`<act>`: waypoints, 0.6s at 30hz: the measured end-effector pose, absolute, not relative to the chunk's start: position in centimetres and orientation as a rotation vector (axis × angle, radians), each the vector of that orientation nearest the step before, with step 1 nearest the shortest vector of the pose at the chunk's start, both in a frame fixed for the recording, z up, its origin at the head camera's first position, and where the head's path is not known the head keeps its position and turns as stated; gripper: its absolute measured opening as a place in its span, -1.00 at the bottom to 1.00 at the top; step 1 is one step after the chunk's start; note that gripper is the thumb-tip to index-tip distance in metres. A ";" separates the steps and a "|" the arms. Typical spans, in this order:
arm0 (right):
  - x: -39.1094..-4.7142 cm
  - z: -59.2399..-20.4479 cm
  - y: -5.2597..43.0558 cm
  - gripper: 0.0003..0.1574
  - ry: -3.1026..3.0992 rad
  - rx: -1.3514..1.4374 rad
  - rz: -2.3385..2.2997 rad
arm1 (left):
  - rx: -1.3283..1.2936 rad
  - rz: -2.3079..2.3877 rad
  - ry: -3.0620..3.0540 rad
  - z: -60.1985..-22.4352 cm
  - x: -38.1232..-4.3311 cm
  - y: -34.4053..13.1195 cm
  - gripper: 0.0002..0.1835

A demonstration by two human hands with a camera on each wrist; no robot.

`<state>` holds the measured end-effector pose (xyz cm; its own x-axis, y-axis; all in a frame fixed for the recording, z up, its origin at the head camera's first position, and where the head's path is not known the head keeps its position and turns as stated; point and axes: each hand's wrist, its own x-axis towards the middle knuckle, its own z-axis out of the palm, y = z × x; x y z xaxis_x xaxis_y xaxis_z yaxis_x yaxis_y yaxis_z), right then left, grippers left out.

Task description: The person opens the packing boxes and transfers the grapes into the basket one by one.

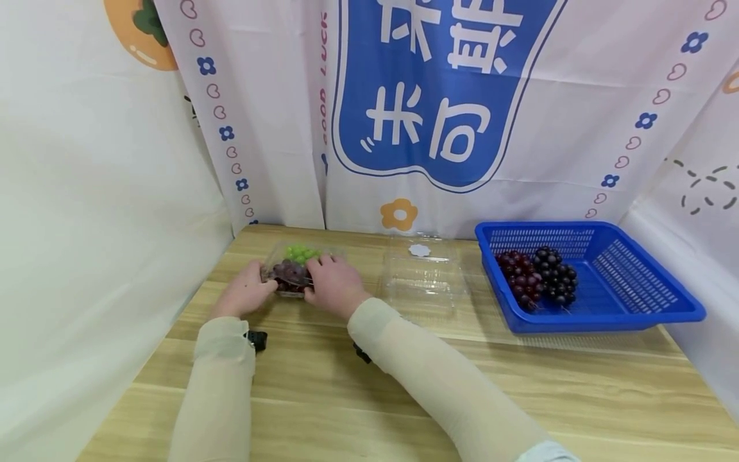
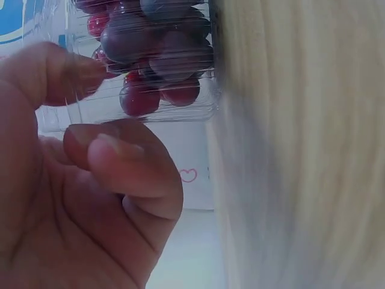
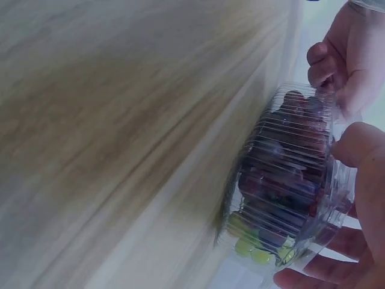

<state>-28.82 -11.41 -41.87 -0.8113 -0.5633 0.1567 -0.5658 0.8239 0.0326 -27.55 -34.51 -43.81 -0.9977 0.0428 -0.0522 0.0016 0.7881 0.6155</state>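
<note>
A clear plastic clamshell box stands on the left part of the table, holding green grapes and dark purple-red grapes. At its left end, my left hand pinches the edge; the left wrist view puts the thumb against the clear wall, with curled fingers beside it. My right hand grips the box's right side from above. In the right wrist view its thumb and fingers lie about the rim. Whether the lid is fully fastened cannot be told.
Right of the hands lies another clear plastic box, its lid raised toward the back and bearing a white label. A blue basket at the right holds red grapes and black grapes. A printed curtain hangs behind the wooden table.
</note>
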 end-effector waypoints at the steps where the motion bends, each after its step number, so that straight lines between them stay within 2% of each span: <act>1: -28.8 -41.9 -11.4 -0.37 -2.851 0.883 0.026 | 0.038 1.010 2.909 -43.9 -27.6 -34.5 -0.41; 11: -29.1 -42.3 -11.3 -0.36 -2.840 0.889 0.085 | -0.082 1.403 2.595 -43.9 -27.5 -35.0 -0.62; 18: -28.9 -41.7 -11.9 -0.42 -2.904 0.926 0.016 | -0.040 1.353 2.638 -44.0 -27.6 -35.0 -0.61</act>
